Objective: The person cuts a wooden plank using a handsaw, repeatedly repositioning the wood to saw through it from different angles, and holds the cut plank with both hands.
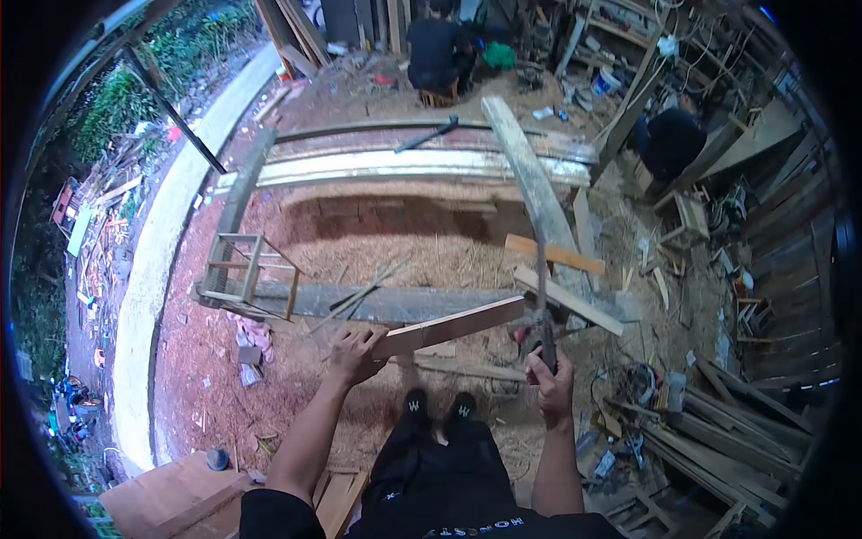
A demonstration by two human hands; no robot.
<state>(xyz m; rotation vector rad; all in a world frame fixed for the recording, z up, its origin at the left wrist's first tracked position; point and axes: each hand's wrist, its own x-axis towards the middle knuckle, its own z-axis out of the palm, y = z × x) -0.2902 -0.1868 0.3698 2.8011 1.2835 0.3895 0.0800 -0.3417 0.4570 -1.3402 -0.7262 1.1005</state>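
My left hand [357,356] is closed around the near end of a pale wooden board [453,327]. The board slants up to the right, its far end close to the tool. In my right hand [550,384] is a hand tool with a long thin dark blade [540,260], held by its dark handle and pointing away from me. Its exact kind I cannot make out. Whether board and tool touch is unclear. Beyond the board lies a thick timber beam [395,304], and an orange-brown plank [557,255] and a pale offcut [575,302] rest near the blade.
A small wooden frame [251,269] stands at the beam's left end. Long timbers [413,166] and a wide plank [525,162] form a rectangle ahead. Two people [437,49] [672,142] sit further off. Scrap wood [718,440] is piled at right; sawdust covers the floor.
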